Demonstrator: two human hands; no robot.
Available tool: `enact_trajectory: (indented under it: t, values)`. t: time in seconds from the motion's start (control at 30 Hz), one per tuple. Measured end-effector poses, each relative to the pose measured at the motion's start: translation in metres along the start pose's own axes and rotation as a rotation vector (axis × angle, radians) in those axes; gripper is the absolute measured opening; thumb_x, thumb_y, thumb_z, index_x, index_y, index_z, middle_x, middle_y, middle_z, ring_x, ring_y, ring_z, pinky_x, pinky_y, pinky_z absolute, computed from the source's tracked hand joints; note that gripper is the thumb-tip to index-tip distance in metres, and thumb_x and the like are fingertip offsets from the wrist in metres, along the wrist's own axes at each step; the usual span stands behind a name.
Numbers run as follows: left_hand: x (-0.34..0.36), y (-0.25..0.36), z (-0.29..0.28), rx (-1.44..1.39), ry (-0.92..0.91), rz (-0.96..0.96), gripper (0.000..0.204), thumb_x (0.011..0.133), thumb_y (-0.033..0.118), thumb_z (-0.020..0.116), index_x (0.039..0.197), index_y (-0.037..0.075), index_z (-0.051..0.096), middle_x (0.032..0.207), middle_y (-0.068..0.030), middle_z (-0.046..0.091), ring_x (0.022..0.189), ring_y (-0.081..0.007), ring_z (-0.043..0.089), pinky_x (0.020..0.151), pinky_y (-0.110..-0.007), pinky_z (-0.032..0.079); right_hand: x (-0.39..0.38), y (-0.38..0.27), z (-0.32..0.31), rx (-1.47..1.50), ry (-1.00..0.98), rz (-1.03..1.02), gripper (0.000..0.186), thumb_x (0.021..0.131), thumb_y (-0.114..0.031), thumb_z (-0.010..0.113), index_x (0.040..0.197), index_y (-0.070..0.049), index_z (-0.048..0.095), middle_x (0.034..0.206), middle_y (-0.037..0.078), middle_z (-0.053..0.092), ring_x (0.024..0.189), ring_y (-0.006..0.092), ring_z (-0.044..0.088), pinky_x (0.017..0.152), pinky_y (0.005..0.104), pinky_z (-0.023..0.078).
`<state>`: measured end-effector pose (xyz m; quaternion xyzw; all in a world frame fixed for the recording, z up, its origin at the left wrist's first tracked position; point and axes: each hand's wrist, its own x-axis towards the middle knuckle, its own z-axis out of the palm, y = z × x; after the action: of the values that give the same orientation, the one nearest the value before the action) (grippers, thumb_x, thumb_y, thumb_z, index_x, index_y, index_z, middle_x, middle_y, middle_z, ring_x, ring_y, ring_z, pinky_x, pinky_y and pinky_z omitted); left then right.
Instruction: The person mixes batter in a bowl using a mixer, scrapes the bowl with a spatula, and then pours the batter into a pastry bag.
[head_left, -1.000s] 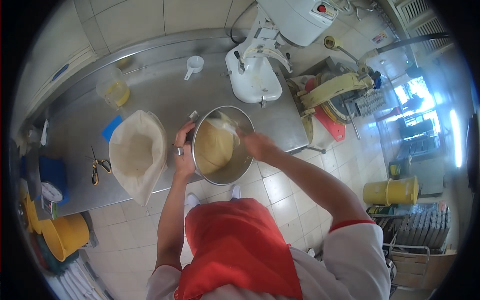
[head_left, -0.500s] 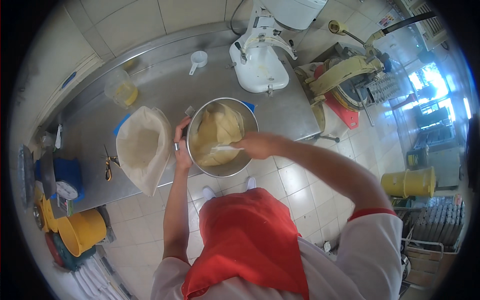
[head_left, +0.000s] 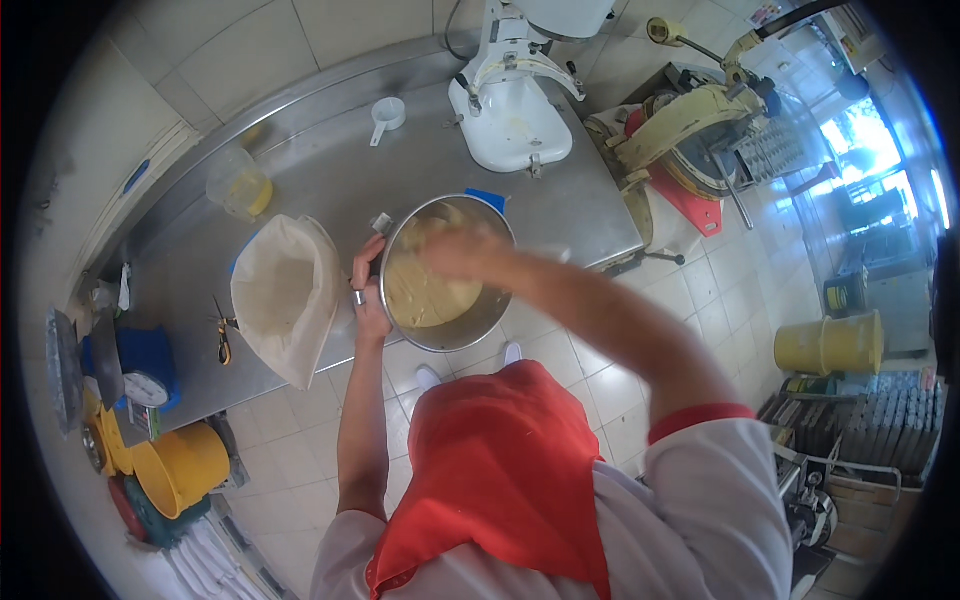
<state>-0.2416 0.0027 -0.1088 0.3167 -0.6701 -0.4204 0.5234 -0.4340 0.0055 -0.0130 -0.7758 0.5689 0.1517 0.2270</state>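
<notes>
A steel mixing bowl (head_left: 505, 315) with pale yellow batter (head_left: 430, 295) in it tilts at the counter's front edge. My left hand (head_left: 371, 300), a ring on one finger, grips its left side below a small metal lug. Over the batter, inside the rim, my right hand (head_left: 465, 252) is smeared by motion and closed round a white spatula. A blurred white part of that spatula (head_left: 548, 253) juts out past the bowl's right rim; its other end is hidden. Left of my left hand stands an open cloth-lined container (head_left: 285, 290) with pale powder at its bottom.
A white stand mixer (head_left: 515, 125) stands at the back of the steel counter (head_left: 330, 165). A white measuring cup (head_left: 388, 114), a clear jug (head_left: 240, 185) with yellow liquid, scissors (head_left: 223, 345) and a blue scale (head_left: 148, 370) lie around. Yellow buckets (head_left: 180, 465) stand below left.
My right hand has moved from the bowl's right rim up and left, over the batter. The batter's folded mound now looks flatter. My left hand keeps its hold on the bowl.
</notes>
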Motion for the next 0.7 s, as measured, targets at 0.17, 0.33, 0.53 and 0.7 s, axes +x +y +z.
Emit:
enact_trajectory:
  t: [0.17,0.33,0.53,0.7]
  values:
    - [-0.011,-0.002,-0.001,0.018,0.049,0.003,0.049,0.093,0.025,0.035,0.128,-0.003,0.054,0.139,-0.0232,0.052,0.131,-0.0358,0.048,0.112,-0.044,0.033,-0.03,0.022,-0.015,-0.117,-0.23,-0.231,0.022,0.086,-0.007,0.061,0.104,-0.001,0.073,0.109,0.015,0.072,0.1,0.0317,0.07,0.083,0.0475,0.058]
    - [-0.004,0.008,0.013,0.08,0.093,0.088,0.045,0.094,0.022,0.04,0.127,-0.004,0.055,0.138,-0.0226,0.052,0.128,-0.0357,0.05,0.11,-0.044,0.036,-0.003,0.034,0.048,0.092,-0.048,-0.047,0.026,0.084,-0.005,0.06,0.108,0.0,0.07,0.106,0.016,0.072,0.103,0.0341,0.069,0.087,0.0467,0.057]
    - [-0.009,0.003,0.006,0.258,0.173,0.03,0.041,0.092,0.016,0.045,0.127,-0.004,0.053,0.138,-0.0219,0.052,0.13,-0.0339,0.049,0.111,-0.042,0.036,0.007,0.065,0.02,-0.076,-0.161,-0.202,0.033,0.079,-0.005,0.065,0.112,-0.006,0.068,0.111,0.017,0.07,0.099,0.0356,0.069,0.081,0.0433,0.057]
    - [-0.007,0.003,0.013,0.205,0.188,0.081,0.043,0.091,0.015,0.041,0.127,-0.004,0.055,0.138,-0.0222,0.052,0.129,-0.0348,0.049,0.111,-0.044,0.035,-0.002,0.04,0.067,0.021,-0.067,-0.005,0.036,0.082,-0.009,0.062,0.118,-0.009,0.067,0.107,0.018,0.071,0.099,0.0365,0.069,0.082,0.0439,0.057]
